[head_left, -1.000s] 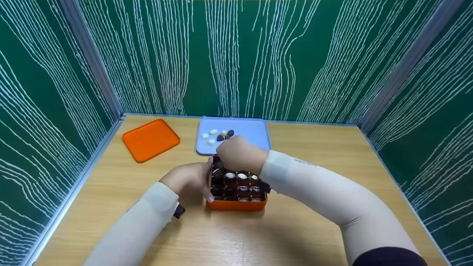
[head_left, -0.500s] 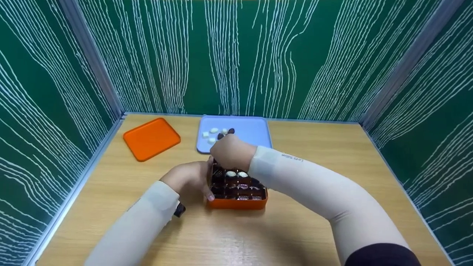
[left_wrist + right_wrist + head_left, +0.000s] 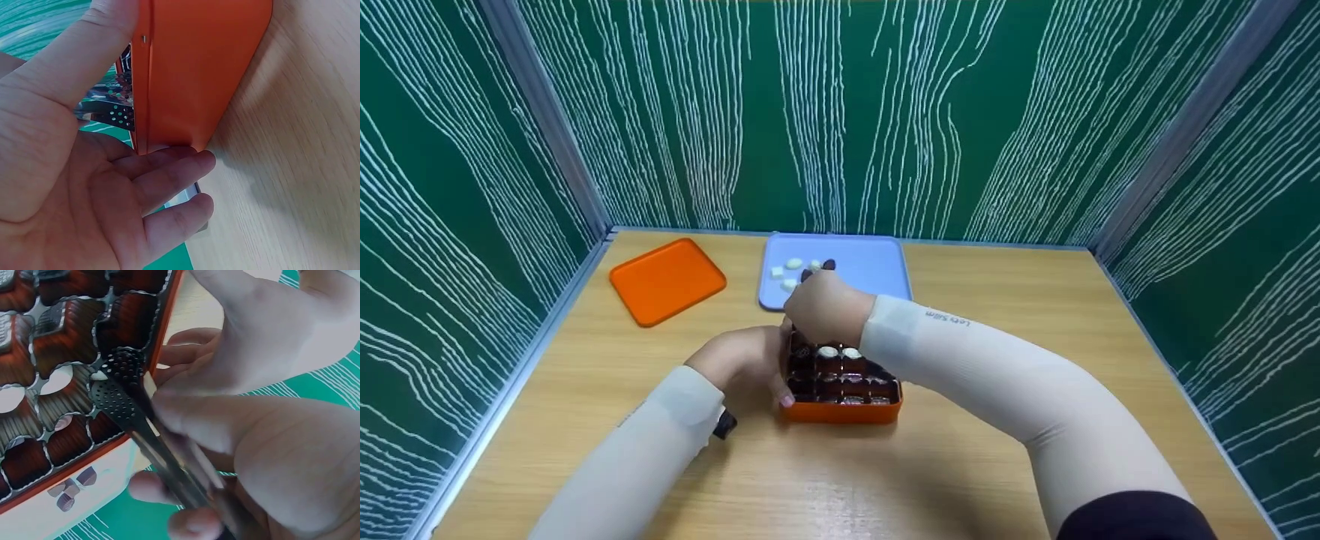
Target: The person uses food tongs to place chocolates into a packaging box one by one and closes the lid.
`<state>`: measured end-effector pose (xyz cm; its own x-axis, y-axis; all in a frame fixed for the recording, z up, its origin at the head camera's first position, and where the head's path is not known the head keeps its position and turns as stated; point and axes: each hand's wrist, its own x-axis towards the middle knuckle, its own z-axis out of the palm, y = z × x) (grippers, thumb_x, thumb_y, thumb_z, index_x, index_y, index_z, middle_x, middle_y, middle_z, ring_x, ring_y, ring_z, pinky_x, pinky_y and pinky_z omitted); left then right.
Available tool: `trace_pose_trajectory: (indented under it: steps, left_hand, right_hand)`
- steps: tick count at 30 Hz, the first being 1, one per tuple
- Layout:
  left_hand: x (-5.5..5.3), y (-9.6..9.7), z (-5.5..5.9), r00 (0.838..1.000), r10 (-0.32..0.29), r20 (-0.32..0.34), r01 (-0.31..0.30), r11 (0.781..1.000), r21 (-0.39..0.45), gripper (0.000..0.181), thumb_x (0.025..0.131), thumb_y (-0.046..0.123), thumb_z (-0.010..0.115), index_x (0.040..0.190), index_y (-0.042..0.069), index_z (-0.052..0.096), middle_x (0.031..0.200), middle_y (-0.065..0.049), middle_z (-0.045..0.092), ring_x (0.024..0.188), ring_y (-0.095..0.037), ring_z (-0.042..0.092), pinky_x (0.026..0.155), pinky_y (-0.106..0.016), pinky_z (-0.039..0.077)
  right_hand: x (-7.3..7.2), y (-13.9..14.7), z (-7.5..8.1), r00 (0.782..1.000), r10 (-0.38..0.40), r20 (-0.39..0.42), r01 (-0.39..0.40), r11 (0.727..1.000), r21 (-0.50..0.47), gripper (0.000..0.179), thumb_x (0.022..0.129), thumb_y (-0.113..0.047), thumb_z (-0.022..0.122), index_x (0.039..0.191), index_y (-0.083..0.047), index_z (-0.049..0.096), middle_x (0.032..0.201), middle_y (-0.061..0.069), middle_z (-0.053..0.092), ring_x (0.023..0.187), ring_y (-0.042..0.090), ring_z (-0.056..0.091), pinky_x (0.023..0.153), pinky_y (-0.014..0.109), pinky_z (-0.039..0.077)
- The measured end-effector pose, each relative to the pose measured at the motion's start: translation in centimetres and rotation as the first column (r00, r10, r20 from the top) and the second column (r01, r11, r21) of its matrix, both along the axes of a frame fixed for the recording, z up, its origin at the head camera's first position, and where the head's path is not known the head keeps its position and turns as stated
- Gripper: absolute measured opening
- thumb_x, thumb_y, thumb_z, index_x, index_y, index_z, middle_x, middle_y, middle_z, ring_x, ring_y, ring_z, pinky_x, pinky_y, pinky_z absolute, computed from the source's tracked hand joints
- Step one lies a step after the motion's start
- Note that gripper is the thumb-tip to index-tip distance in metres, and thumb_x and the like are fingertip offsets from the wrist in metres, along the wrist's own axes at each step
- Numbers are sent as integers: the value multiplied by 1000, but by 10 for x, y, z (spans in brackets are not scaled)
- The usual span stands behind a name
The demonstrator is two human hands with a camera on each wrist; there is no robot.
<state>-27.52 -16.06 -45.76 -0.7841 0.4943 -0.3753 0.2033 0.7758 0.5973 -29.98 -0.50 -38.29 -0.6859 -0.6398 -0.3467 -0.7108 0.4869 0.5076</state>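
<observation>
An orange box (image 3: 844,413) with a dark brown divided insert (image 3: 851,386) stands on the table. At its left side, my left hand (image 3: 746,360) grips it, thumb at the near corner and fingers toward the far one. My right hand (image 3: 826,306) is over the box's back left part, holding metal tongs (image 3: 163,455). Their perforated tips (image 3: 112,399) are down in a compartment beside the left wall, with a bit of white at them. White chocolates (image 3: 828,352) fill compartments in that same row. Sleeve and hand hide the box's back right part.
Behind the box lies a light blue tray (image 3: 874,262) bearing several white and brown chocolates (image 3: 793,264). An orange lid or shallow tray (image 3: 667,281) lies at the back left. Green panels with white lines (image 3: 885,112) enclose the table on three sides.
My right hand has shifted slightly left over the box, and its sleeve now covers the right white chocolate in the row. The left hand has kept its place on the box.
</observation>
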Motion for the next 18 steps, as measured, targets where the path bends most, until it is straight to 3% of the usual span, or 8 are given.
trace_pose_trajectory:
  steps: [3, 8, 13, 18]
  left_hand:
    - [0, -1, -1, 1000, 3, 7, -3, 1000, 13, 132, 68, 17, 112, 174, 9, 33, 168, -15, 60, 150, -30, 59, 139, -49, 37]
    - [0, 0, 0, 1000, 18, 16, -18, 1000, -16, 155, 68, 22, 112, 183, 5, 10, 175, -18, 52, 150, -30, 59, 140, -51, 37]
    - [2, 1, 1, 998, 58, 10, -57, 996, -71, 163, 70, 29, 110, 181, 5, -6, 183, -21, 39, 161, -35, 52, 141, -54, 34]
    - [4, 2, 1, 998, 61, -1, -61, 995, -84, 162, 72, 31, 110, 181, 4, -8, 185, -22, 31, 167, -39, 44, 143, -54, 30]
  right_hand:
    - [1, 0, 2, 1000, -1, -14, 1, 1000, -8, 34, 115, -43, 62, 92, -20, 72, 73, -4, 60, 69, 12, 55, 76, 32, 69]
    - [0, 5, 13, 999, -32, -1, 32, 998, -47, 30, 112, -39, 71, 90, -18, 70, 72, -4, 57, 69, 13, 52, 75, 32, 67]
    - [-7, 19, 26, 999, -47, 19, 49, 989, -139, 27, 101, -39, 86, 98, -14, 77, 84, -3, 72, 72, 14, 56, 79, 34, 67]
    - [-14, 36, 29, 995, -55, 83, 73, 968, -240, 30, 102, -37, 85, 114, -10, 80, 99, 4, 81, 80, 19, 66, 84, 37, 69]
